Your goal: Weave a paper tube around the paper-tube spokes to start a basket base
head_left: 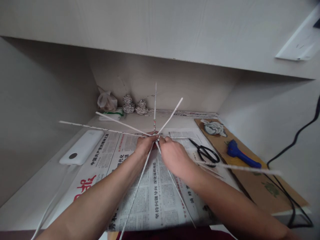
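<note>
Thin rolled-newspaper sticks (125,123) radiate in several directions from a small crossing point. At that crossing my left hand (145,143) pinches the sticks from the left, with its thumb on top. Close beside it, my right hand (172,152) has its fingers curled in on the same crossing. Two sticks trail down toward me between my forearms, and one blurred stick (240,166) reaches out to the right past my right forearm. My fingers cover most of the woven middle.
Newspaper (157,186) covers the desk. Black-handled scissors (207,154) lie to the right, near a blue glue gun (241,155) on cardboard (272,196). A white power bank (82,146) is at left. Behind stand two woven gourd shapes (128,104) and a bundle of sticks (185,113).
</note>
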Available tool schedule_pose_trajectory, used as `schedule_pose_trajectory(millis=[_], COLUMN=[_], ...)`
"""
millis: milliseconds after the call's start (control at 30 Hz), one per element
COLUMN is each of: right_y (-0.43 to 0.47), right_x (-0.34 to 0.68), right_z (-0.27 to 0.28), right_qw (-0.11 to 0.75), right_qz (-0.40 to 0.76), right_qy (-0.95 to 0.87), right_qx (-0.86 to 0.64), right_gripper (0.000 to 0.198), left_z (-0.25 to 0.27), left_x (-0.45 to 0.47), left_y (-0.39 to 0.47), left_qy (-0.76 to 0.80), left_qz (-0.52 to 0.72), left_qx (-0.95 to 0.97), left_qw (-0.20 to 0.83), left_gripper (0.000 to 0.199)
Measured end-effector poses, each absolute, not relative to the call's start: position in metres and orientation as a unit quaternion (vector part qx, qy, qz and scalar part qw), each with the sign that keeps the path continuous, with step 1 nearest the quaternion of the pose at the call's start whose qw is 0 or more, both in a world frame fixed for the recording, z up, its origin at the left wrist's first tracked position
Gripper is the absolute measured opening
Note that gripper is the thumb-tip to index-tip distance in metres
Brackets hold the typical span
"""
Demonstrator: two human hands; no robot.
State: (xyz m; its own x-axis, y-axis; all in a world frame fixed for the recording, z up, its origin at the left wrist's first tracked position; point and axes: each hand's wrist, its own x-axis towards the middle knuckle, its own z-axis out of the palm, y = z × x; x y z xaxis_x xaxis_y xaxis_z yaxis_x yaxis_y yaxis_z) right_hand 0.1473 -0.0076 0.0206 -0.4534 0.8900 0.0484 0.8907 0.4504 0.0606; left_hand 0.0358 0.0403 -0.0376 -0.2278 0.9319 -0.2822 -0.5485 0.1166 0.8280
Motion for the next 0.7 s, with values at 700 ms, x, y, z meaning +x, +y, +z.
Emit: schedule_pose_trajectory(millis=[700], right_y=[-0.014], right_x=[0.154], right_z=[-0.013], right_qw=[0.132], right_qz=[0.044], right_qy=[-0.868], right_qx=[-0.477], right_gripper=[0.049], left_z=[-0.044], left_x=[0.037], left_y=[0.042], left_qy=[0.390], left_qz=[0.647], left_qx=[0.192], left_qw=[0.626], left_gripper=[0.028])
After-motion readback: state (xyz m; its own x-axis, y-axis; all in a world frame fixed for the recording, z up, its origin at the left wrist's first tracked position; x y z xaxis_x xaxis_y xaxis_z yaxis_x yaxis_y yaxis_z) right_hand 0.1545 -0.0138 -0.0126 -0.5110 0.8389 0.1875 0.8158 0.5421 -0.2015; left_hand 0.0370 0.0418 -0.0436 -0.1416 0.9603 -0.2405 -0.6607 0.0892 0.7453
